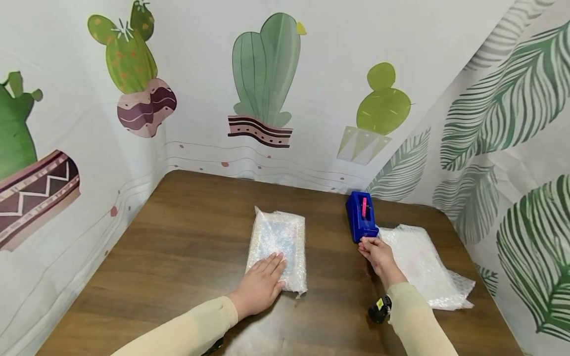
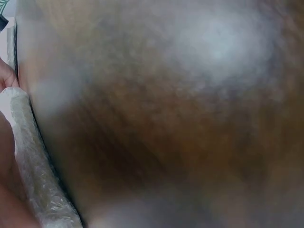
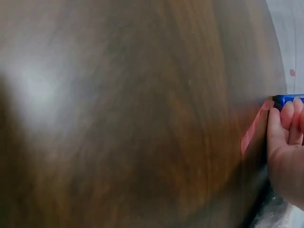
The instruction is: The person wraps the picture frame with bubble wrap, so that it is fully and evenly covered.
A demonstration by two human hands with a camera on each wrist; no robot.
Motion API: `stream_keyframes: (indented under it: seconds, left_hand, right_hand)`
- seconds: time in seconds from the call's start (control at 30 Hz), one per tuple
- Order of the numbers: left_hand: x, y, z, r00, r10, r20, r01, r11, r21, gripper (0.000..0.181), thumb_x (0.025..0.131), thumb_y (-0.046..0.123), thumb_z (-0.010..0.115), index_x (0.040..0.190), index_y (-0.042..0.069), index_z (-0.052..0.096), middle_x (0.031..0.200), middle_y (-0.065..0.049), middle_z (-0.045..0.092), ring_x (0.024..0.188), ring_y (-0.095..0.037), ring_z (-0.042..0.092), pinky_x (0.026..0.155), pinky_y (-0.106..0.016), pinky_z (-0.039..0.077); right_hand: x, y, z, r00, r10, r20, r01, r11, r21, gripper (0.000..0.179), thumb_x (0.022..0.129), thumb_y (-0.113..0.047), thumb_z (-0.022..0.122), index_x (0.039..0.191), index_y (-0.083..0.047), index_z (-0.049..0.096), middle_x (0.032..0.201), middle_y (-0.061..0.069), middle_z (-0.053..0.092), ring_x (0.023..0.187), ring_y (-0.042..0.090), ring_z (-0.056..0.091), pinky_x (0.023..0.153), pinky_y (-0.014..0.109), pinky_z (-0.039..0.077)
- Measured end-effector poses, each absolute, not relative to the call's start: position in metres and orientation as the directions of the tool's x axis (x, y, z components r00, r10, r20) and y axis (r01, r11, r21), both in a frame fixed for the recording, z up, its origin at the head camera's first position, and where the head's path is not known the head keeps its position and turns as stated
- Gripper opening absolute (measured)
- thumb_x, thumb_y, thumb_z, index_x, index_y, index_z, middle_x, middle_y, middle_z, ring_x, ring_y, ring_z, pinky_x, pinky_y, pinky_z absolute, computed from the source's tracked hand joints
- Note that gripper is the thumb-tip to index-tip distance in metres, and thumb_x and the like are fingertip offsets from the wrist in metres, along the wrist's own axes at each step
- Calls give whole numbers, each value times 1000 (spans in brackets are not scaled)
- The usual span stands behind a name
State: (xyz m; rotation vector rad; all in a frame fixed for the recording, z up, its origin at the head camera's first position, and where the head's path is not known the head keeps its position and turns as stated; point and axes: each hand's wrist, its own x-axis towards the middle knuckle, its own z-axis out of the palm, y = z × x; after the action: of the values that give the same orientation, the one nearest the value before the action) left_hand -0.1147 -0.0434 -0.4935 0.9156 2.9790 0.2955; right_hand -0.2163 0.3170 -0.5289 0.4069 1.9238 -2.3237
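Note:
A bubble-wrapped package point(image 1: 291, 230) lies near the middle of the table, a bluish flat item showing through its wrap. My left hand point(image 1: 262, 284) rests on its lower part, fingers extended over the plastic. To the right, my right hand point(image 1: 378, 254) is at the front end of a blue tape dispenser point(image 1: 355, 217), which carries a narrow pink roll. In the right wrist view, a strip of pink see-through tape point(image 3: 254, 128) runs down from the pinched thumb and fingertips, close to the dispenser's dark front edge.
A second bubble-wrapped package point(image 1: 418, 262) lies at the right side, beside my right forearm. The brown wooden table point(image 1: 187, 237) backs onto a white cloth point(image 1: 196, 89) printed with cacti and leaves. A small black camera point(image 1: 379, 310) is strapped to my right wrist.

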Motion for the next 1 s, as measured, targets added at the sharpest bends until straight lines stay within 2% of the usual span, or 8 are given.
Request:
stream_keyframes:
  seconds: [0.13, 0.33, 0.5, 0.6, 0.7, 0.77, 0.87, 1.0]
  left_hand:
    - [-114, -43, -492, -825, 563, 51, 562, 807, 181, 52, 104, 33, 41, 148, 5, 44, 156, -14, 41, 146, -29, 40, 119, -44, 36]
    - [-114, -43, -493, -826, 561, 57, 562, 809, 174, 52, 104, 33, 42, 148, 5, 44, 156, -13, 42, 145, -29, 40, 118, -43, 36]
    - [-115, -43, -494, -823, 564, 66, 566, 804, 182, 51, 104, 33, 43, 147, 5, 45, 155, -14, 43, 145, -29, 41, 118, -43, 37]
    - [-115, -44, -494, -823, 563, 75, 567, 806, 171, 51, 104, 33, 44, 147, 6, 46, 155, -13, 43, 144, -29, 42, 117, -43, 38]
    - [-116, -44, -495, -821, 566, 78, 571, 806, 159, 51, 104, 33, 44, 147, 6, 46, 156, -12, 43, 144, -29, 41, 117, -44, 38]
    - [-116, -44, -495, -820, 568, 74, 572, 805, 158, 51, 104, 33, 43, 147, 6, 45, 156, -12, 42, 144, -29, 41, 117, -44, 38]
    - [-116, -44, -495, -819, 571, 61, 572, 802, 175, 51, 104, 34, 42, 148, 7, 45, 157, -12, 41, 145, -29, 40, 118, -45, 37]
    - [-115, -45, -495, -819, 571, 56, 571, 802, 176, 51, 104, 34, 42, 148, 6, 45, 157, -12, 41, 145, -28, 40, 117, -44, 37]
  right_hand:
    - [-212, 322, -529, -961, 25, -274, 263, -209, -942, 9, 96, -18, 63, 89, -18, 69, 75, -7, 67, 71, 4, 65, 72, 18, 58]
    - [-199, 302, -481, -947, 73, -313, 309, -64, -949, 31, 102, -16, 53, 80, -33, 67, 75, -15, 63, 72, -1, 59, 75, 18, 57]
    - [-207, 292, -461, -964, 22, -264, 264, 5, -965, 37, 102, -10, 51, 77, -33, 66, 76, -13, 59, 70, 0, 54, 70, 17, 58]
    - [-215, 281, -454, -968, -79, -239, 227, 136, -964, 26, 101, -10, 54, 84, -24, 69, 75, -12, 59, 69, 1, 54, 66, 17, 56]
    - [-221, 261, -445, -955, -228, -190, 105, 337, -935, 13, 98, -10, 59, 97, -3, 70, 74, -5, 60, 68, 6, 56, 64, 20, 55]
    - [-225, 243, -439, -934, -321, -155, -12, 463, -886, 19, 96, -12, 63, 102, 5, 68, 74, 3, 63, 67, 10, 57, 60, 22, 54]
    - [-230, 211, -431, -895, -435, -100, -195, 583, -789, 20, 94, -14, 66, 100, 3, 72, 79, 15, 68, 63, 12, 55, 56, 22, 50]
    - [-237, 166, -426, -830, -553, -70, -352, 617, -704, 16, 91, -15, 69, 96, -3, 78, 92, 15, 76, 69, 9, 64, 65, 21, 54]
